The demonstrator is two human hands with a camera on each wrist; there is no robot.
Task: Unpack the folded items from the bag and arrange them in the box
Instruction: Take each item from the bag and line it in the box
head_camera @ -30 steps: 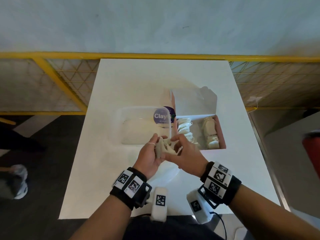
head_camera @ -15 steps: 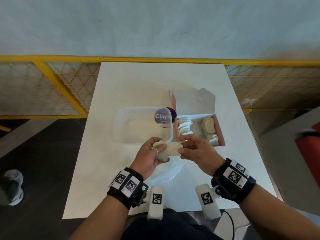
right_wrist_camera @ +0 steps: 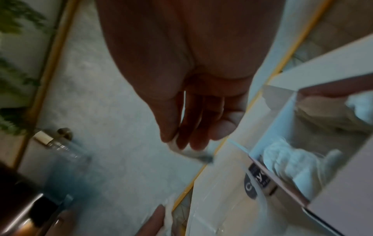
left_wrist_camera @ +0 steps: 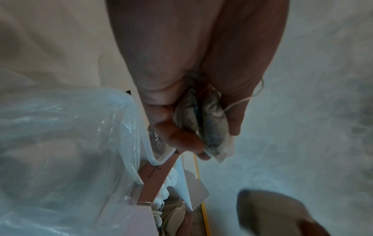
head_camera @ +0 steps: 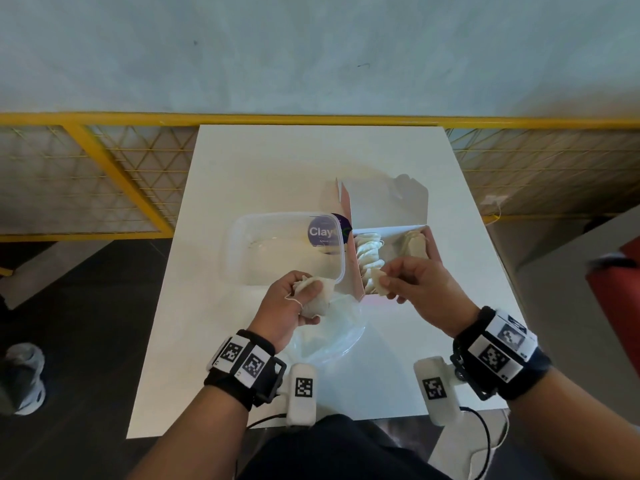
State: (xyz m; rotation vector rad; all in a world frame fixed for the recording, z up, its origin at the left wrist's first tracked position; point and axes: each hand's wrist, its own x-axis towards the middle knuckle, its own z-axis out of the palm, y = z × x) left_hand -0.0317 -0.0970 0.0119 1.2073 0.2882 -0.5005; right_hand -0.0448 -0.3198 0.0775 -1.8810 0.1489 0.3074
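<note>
Small off-white folded pouches with strings are the items. My left hand (head_camera: 304, 296) grips a few of them (head_camera: 316, 302) above the crumpled clear plastic bag (head_camera: 334, 336); the left wrist view shows two pouches (left_wrist_camera: 203, 118) between thumb and fingers, with a string looped over a finger. My right hand (head_camera: 388, 279) pinches a single pouch (head_camera: 378, 285) over the front of the open pink box (head_camera: 356, 273). In the right wrist view, fingertips (right_wrist_camera: 181, 143) hold a blurred pouch (right_wrist_camera: 189, 152). Two rows of pouches (head_camera: 370, 247) lie inside the box.
A clear plastic tub (head_camera: 242, 251) with a purple sticker stands left of the box on the white table (head_camera: 311, 161). The box lid (head_camera: 384, 202) stands up behind. A yellow mesh railing (head_camera: 104, 161) runs behind the table. A shoe (head_camera: 20, 379) is on the floor at left.
Both hands held one bundle together in front of the tub. The right hand has pulled a single pouch away to the right, over the box; the left keeps the rest.
</note>
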